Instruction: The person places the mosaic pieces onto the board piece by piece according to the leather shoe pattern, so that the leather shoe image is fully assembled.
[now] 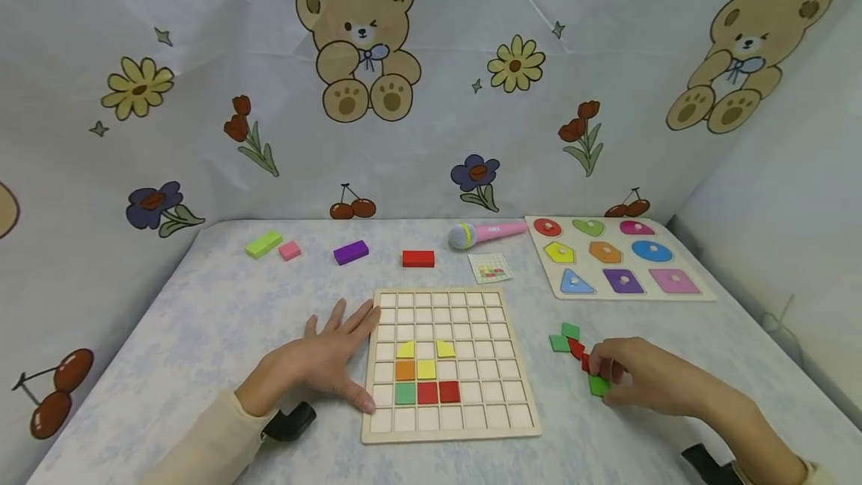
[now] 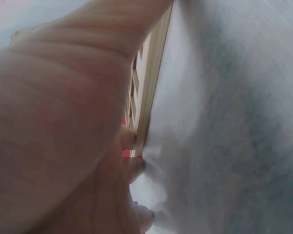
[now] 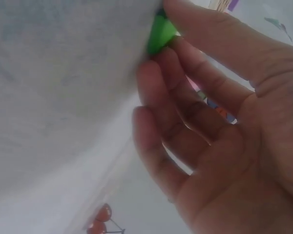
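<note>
My left hand (image 1: 326, 356) lies with fingers spread along the left edge of a wooden grid board (image 1: 485, 431); thumb and fingertips touch its rim. In the left wrist view the board's side (image 2: 154, 83) runs past my fingers. On the board sit two yellow corner-cut tiles, a yellow square (image 1: 426, 370), an orange square (image 1: 405, 370), a teal square (image 1: 405, 394) and two red squares (image 1: 427, 394). To the right, my right hand (image 1: 649, 376) pinches a green tile (image 3: 162, 33) between thumb and forefinger, close to the tabletop. Beside it lie red tiles (image 1: 575, 348) and teal-green tiles (image 1: 560, 343).
Behind the board are a small pattern card (image 1: 490, 268), a pink toy microphone (image 1: 494, 232), and red (image 1: 418, 259), purple (image 1: 351, 252), pink (image 1: 289, 251) and lime (image 1: 263, 244) blocks. A shape puzzle board (image 1: 572, 238) lies at the back right, near the bear-printed backdrop (image 1: 431, 133).
</note>
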Available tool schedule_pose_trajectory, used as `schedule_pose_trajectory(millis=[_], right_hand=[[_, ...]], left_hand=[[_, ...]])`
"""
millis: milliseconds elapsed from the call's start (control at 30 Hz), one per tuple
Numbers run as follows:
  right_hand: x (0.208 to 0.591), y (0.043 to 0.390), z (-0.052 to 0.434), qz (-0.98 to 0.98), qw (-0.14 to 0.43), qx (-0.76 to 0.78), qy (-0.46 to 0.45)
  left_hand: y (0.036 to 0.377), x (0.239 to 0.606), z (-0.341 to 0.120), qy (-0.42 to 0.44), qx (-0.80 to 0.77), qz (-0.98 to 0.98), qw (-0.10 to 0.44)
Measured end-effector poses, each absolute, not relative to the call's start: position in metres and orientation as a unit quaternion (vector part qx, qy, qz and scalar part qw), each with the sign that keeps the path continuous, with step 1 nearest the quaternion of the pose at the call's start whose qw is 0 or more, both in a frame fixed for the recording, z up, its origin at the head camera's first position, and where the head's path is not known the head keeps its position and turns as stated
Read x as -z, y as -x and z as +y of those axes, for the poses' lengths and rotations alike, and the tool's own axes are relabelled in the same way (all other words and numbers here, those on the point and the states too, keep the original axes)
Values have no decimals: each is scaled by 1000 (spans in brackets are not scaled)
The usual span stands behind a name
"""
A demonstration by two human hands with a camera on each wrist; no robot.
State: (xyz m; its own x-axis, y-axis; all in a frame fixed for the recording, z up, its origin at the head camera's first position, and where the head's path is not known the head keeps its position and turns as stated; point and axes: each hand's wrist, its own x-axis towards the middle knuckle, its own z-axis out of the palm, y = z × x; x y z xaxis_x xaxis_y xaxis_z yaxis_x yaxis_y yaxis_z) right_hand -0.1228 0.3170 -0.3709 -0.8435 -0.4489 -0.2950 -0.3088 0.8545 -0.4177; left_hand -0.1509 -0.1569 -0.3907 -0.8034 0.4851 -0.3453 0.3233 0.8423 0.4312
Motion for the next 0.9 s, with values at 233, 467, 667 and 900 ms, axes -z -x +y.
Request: schedule_pose_trajectory(millis=[233, 467, 667, 900], right_hand=[[371, 122, 312, 945, 196, 176, 197], [375, 118, 298, 939, 208, 180, 205], [366, 123, 274, 932, 194, 157, 265], [349, 129, 222, 929, 185, 109, 300]], left_hand=[[151, 392, -157, -213, -178, 933, 228], [150, 393, -157, -221, -176, 932, 226], [148, 391, -158, -225, -179, 930, 227], [150, 389, -158, -223, -179, 932, 221]])
